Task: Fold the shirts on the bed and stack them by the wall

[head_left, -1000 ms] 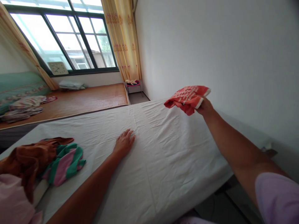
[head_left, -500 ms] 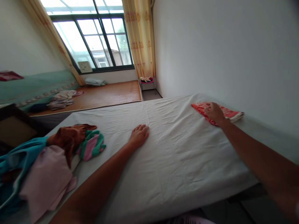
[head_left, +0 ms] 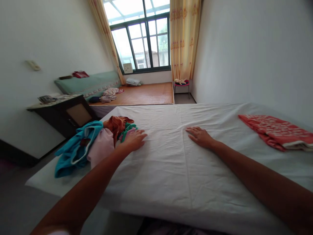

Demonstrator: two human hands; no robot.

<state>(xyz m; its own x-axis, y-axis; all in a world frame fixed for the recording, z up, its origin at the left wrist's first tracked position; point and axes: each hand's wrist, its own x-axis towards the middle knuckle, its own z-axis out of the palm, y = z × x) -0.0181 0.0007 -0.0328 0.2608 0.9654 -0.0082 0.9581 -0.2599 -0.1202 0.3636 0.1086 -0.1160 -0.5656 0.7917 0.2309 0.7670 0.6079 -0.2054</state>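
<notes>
My left hand point(head_left: 136, 140) is open, its fingers extended beside the green-and-pink striped garment point(head_left: 128, 130); whether it touches the cloth I cannot tell. That garment belongs to a loose heap with a brown garment point(head_left: 117, 124), a pale pink garment point(head_left: 102, 147) and a blue garment point(head_left: 80, 143) with white trim. My right hand point(head_left: 201, 136) lies open and flat, fingers pointing left, on the white sheet point(head_left: 166, 176) covering the table. Apart from it, near the wall on the right, rests a folded red garment point(head_left: 278, 129) with a white pattern.
A dark cabinet point(head_left: 78, 112) stands left of the table. Beyond the table's far edge is a bed with a brown mat point(head_left: 149, 93) and some clothes point(head_left: 110, 94). A pink stool point(head_left: 182, 84) stands below the curtain point(head_left: 184, 42). The white wall point(head_left: 256, 55) borders the right side.
My right hand has left the folded red garment and moved left to the middle of the sheet. My left hand has moved left to the clothes heap. The view has turned left.
</notes>
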